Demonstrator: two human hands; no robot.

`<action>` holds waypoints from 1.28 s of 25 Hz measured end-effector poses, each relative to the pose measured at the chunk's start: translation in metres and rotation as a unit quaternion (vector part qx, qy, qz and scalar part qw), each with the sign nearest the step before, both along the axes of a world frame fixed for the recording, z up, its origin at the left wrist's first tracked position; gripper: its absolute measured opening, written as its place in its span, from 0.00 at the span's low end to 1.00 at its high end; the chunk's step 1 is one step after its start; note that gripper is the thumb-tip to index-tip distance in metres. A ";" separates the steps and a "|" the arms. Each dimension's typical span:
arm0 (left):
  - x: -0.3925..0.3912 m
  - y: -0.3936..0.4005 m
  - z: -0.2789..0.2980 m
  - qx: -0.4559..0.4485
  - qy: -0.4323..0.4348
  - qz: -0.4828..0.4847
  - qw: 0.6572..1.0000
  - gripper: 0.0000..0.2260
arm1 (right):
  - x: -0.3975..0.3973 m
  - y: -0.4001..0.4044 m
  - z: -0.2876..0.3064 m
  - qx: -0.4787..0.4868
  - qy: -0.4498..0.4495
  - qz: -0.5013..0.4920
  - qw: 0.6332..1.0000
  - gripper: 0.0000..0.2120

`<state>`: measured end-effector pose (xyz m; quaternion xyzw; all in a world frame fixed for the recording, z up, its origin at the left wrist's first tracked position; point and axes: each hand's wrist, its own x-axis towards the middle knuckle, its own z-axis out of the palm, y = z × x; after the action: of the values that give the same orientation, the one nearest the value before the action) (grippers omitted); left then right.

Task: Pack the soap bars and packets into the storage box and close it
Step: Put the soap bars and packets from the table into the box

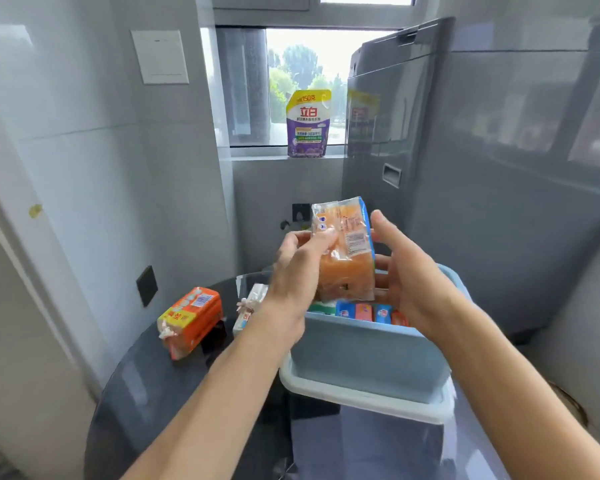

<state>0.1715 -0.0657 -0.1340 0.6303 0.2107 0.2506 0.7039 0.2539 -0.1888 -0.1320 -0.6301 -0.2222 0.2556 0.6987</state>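
We're partway — left hand (293, 268) gripping an orange soap pack (343, 251) over the part-filled storage box (364, 355), right hand (404, 271) cupped open beside it — two packs (190, 320) still wait on the table (146, 393).

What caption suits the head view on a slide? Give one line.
Both hands, left hand and right hand, hold a soap pack above the open blue box.
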 end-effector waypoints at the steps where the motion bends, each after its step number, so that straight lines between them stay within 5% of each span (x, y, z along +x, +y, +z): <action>1: 0.006 -0.006 -0.002 0.040 0.010 -0.006 0.999 0.15 | 0.007 -0.007 -0.002 -0.001 0.010 -0.015 1.000 0.25; 4: 0.012 -0.002 -0.014 0.275 0.037 0.023 0.960 0.21 | 0.029 -0.016 -0.014 -0.014 0.058 -0.087 0.994 0.10; 7: 0.013 0.025 -0.037 0.466 0.056 0.099 0.877 0.10 | 0.051 -0.011 -0.025 -0.107 0.029 -0.122 0.986 0.22; 9: 0.011 0.035 -0.052 0.480 0.092 0.047 0.871 0.09 | 0.058 -0.001 -0.032 -0.155 0.023 -0.122 0.980 0.27; 14: 0.016 0.041 -0.071 0.511 0.090 0.036 0.854 0.10 | 0.069 0.020 -0.056 -0.267 0.034 -0.083 0.960 0.20; 17: 0.017 0.042 -0.074 0.526 0.095 0.041 0.844 0.11 | 0.073 0.021 -0.063 -0.368 -0.086 -0.069 0.923 0.10; 19: 0.016 0.040 -0.075 0.535 0.097 0.037 0.839 0.12 | 0.077 0.020 -0.065 -0.413 -0.171 -0.072 0.892 0.16; 25: 0.012 0.039 -0.075 0.497 0.111 0.028 0.860 0.16 | 0.074 0.013 -0.065 -0.424 -0.211 -0.091 0.876 0.18; 28: 0.013 0.037 -0.072 0.529 0.190 0.061 0.825 0.29 | 0.067 0.007 -0.053 -0.397 -0.325 -0.219 0.830 0.10; 30: 0.019 0.033 -0.065 0.564 0.203 0.131 0.790 0.29 | 0.062 0.002 -0.047 -0.331 -0.330 -0.236 0.852 0.07; 32: 0.023 0.032 -0.060 0.551 0.191 0.162 0.796 0.26 | 0.060 -0.004 -0.045 -0.285 -0.282 -0.217 0.890 0.08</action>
<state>0.1946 -0.0340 -0.1942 0.9033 0.2659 0.3095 0.1326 0.3140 -0.1926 -0.1770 -0.8802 -0.1849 -0.0386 0.4354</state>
